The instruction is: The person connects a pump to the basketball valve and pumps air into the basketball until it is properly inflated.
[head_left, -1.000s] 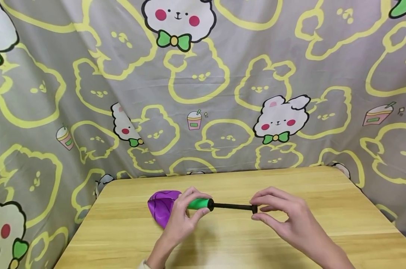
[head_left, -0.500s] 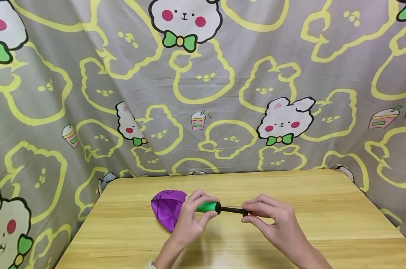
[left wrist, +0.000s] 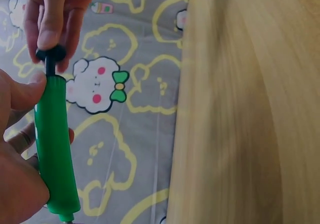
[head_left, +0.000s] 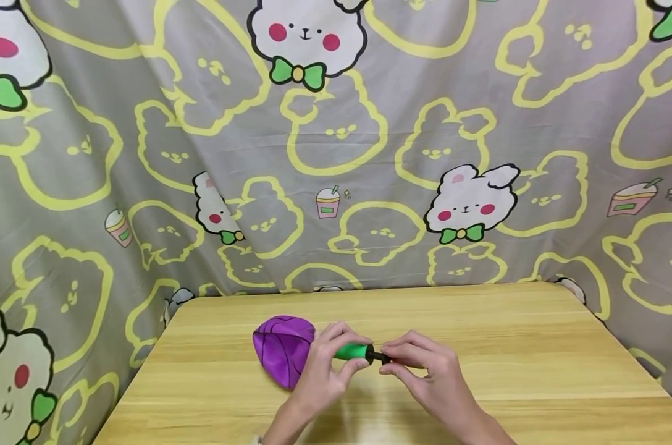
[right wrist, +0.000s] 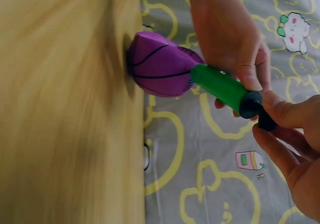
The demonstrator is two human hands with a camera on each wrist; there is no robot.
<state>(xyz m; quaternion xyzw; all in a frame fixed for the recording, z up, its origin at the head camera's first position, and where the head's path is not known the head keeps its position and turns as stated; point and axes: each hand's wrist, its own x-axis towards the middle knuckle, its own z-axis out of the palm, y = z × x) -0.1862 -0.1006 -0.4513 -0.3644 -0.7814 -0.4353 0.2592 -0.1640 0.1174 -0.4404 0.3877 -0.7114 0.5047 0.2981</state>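
Note:
A green hand pump (left wrist: pixel 56 144) with a black end and black plunger lies across my left hand (head_left: pixel 326 374), whose fingers and thumb grip its barrel. My right hand (head_left: pixel 433 374) pinches the black plunger handle (right wrist: pixel 266 121) between thumb and fingers, close to the barrel, so only a short length of rod shows. At the pump's far end sits a purple ball (right wrist: pixel 162 66) with dark lines, partly inflated, with a fold in its side in the head view. The ball rests on the table; how the pump tip joins it is hidden.
The light wooden table (head_left: pixel 536 371) spreads around both hands. Behind it and at both sides hangs a grey curtain (head_left: pixel 358 161) printed with yellow outlines and white rabbits.
My right hand has moved left toward my left hand, pushing the plunger rod most of the way into the barrel. The left hand keeps its grip; the ball looks slightly shifted.

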